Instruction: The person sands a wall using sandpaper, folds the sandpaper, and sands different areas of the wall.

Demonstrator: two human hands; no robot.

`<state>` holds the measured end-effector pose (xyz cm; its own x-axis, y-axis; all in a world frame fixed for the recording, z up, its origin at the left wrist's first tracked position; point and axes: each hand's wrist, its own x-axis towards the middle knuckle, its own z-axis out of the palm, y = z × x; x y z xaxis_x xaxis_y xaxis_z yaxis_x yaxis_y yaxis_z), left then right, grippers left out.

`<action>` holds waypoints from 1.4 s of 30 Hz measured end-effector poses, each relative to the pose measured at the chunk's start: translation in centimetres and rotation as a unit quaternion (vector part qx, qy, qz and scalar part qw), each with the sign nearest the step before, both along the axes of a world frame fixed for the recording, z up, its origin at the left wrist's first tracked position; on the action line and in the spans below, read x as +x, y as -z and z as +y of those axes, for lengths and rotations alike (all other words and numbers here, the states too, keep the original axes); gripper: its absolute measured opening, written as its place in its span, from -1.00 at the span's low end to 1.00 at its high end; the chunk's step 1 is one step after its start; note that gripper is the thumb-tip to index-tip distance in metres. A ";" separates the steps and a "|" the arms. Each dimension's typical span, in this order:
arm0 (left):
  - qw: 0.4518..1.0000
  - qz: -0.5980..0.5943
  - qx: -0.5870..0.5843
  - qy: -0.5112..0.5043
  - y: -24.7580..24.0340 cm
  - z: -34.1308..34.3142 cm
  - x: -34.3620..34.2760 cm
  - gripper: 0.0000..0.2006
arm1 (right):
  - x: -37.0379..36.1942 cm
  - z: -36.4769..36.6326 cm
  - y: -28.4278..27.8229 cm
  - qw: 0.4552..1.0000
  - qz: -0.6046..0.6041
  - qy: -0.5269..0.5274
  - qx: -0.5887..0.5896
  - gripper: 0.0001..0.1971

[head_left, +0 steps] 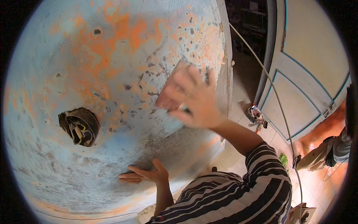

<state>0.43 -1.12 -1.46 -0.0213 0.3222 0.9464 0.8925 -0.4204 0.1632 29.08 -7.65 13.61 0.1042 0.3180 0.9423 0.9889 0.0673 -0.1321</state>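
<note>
My right hand (pixel 197 99), slightly blurred, presses a reddish-brown piece of sandpaper (pixel 166 98) against the wall (pixel 123 82). The fingers are bent over the sheet, and one corner of it sticks out above them. Whether a block lies under the sheet is hidden. Lower down, my left hand (pixel 147 174) rests on a grey, scuffed part of the same wall with its fingers stretched out and nothing in them. Around the sandpaper the pale blue paint is worn, with orange patches and dark pits.
Left of my hands a round wall hole (pixel 79 127) holds loose wires. A cable (pixel 276 86) hangs slanting at the right, before a panelled door (pixel 298 82) with blue trim. Tools (pixel 256 115) lie on the tiled floor. Another person's leg (pixel 317 155) shows at far right.
</note>
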 end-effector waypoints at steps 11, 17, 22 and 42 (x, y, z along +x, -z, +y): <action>0.999 -0.020 -0.014 0.044 -0.3 -0.5 0.1 -0.04 | 2.5 0.9 -2.3 0.999 0.019 0.043 0.025 -0.28; 0.996 -0.026 -0.022 0.084 0.0 -0.4 -1.0 -0.09 | -1.9 1.2 -5.5 0.996 -0.066 0.008 0.054 -0.31; 0.994 -0.020 -0.024 0.102 -0.3 -1.1 -0.9 -0.14 | 1.6 3.5 -7.4 0.975 0.021 -0.011 0.221 -0.36; 0.972 0.018 -0.086 0.220 0.5 -2.2 -5.1 -0.13 | -7.6 1.9 -3.7 0.998 -0.053 -0.020 0.042 -0.37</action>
